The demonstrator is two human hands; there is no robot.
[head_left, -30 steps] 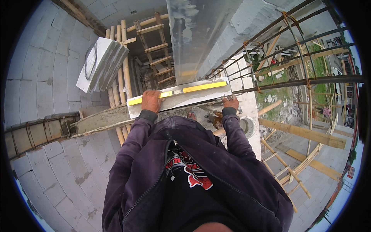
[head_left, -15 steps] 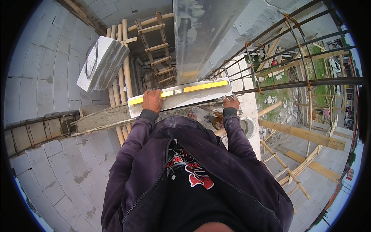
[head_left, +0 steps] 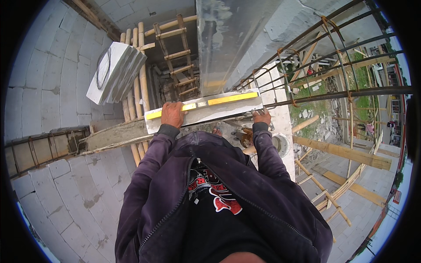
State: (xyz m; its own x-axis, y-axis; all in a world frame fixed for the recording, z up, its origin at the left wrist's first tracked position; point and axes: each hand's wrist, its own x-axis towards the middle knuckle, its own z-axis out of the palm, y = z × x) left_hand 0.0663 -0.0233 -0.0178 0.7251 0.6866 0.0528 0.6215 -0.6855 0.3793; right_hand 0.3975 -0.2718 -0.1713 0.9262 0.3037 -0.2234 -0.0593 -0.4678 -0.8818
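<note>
A pale grey building block (head_left: 210,112) lies across in front of me, with a yellow spirit level (head_left: 228,98) resting along its top far edge. My left hand (head_left: 172,114) grips the block's left end, fingers over the top near the level. At the block's right end, my right hand (head_left: 262,116) holds the lower corner. Both sleeves are dark purple. Behind the block rises a tall grey column face (head_left: 228,39).
A rebar cage (head_left: 333,65) juts out to the right over a drop to the ground. A bamboo ladder (head_left: 177,57) and poles (head_left: 139,65) stand below on the left, next to stacked white blocks (head_left: 115,72). A curved block wall (head_left: 52,206) fills the left. A bucket (head_left: 280,144) sits low on the right.
</note>
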